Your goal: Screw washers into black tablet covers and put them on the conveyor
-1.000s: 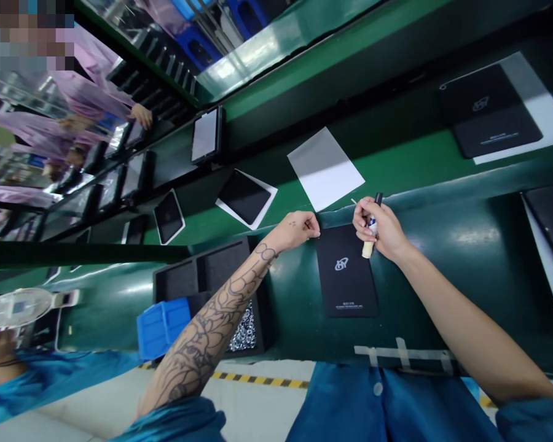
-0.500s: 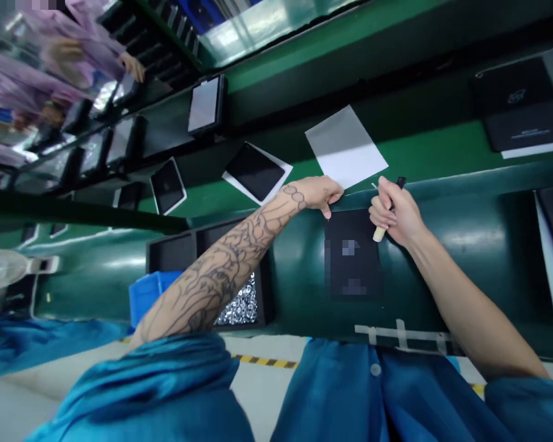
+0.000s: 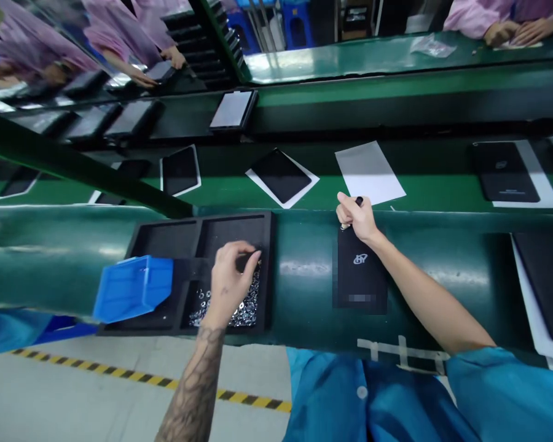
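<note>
My left hand [image 3: 230, 273] hovers over the black foam tray [image 3: 276, 270], fingertips pinched together above a pile of small silver rings [image 3: 244, 307]; what they pinch is too small to make out. My right hand [image 3: 356, 218] is closed on a pen-like tool [image 3: 358, 201] with a black tip. It rests at the top edge of a flat black tablet back [image 3: 360, 270] with a white logo, lying on the dark green bench edge.
A blue plastic bin [image 3: 131, 287] sits at the tray's left. On the green conveyor belt [image 3: 419, 178] lie a white sheet [image 3: 368, 172] and black tablets on white sheets [image 3: 281, 175]. Other people's hands in pink sleeves [image 3: 511, 27] work on the far side.
My left hand left the tablet's top corner and moved down-left to the tray of silver rings. The right hand stays at the tablet's top edge. The view swung round.
</note>
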Tool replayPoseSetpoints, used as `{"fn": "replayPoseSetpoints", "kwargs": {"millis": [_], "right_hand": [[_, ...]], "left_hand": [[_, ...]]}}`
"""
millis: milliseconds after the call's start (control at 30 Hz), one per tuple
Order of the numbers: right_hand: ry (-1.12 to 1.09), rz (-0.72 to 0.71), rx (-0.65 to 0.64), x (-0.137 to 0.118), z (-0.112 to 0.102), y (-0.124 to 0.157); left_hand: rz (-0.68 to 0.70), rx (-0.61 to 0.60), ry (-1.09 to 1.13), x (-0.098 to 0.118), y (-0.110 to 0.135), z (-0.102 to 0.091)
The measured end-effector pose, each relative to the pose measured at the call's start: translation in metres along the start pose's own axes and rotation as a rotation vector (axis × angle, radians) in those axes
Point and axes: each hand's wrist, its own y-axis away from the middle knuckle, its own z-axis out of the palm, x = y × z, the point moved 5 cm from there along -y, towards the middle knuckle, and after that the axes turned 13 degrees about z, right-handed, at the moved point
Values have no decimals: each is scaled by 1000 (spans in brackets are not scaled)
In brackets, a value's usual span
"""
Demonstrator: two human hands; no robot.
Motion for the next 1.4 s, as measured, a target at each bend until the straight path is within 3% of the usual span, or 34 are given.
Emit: {"fn": "replayPoseSetpoints", "kwargs": {"millis": [67, 133, 300, 467, 567, 700, 1000, 1133, 1233, 1400], "right_hand": [[35, 48, -25, 2, 2, -1], [61, 70, -46, 3, 4, -2], [182, 26, -68, 2, 10, 4], [171, -13, -47, 6, 8, 9], [171, -42, -54, 8, 3, 10], [211, -23, -125, 11, -1, 13], [300, -58, -285, 12, -7, 11], [320, -9, -353, 13, -7, 8], [344, -17, -307, 16, -7, 10], [320, -147, -162, 16, -4, 17]], "left_hand": [[-19, 2, -130, -16, 39, -17], [-59, -40, -188, -27, 70, -20], [-186, -120, -231, -35, 103, -9], [-200, -161, -194, -21, 98, -2], [-198, -118, -180, -16, 93, -3], [-229, -10, -192, -14, 88, -8], [-210, 52, -249, -12, 78, -23], [-235, 71, -169, -12, 75, -33], [-290, 80, -87, -10, 74, -36], [-361, 147, 47, -2, 75, -35]]}}
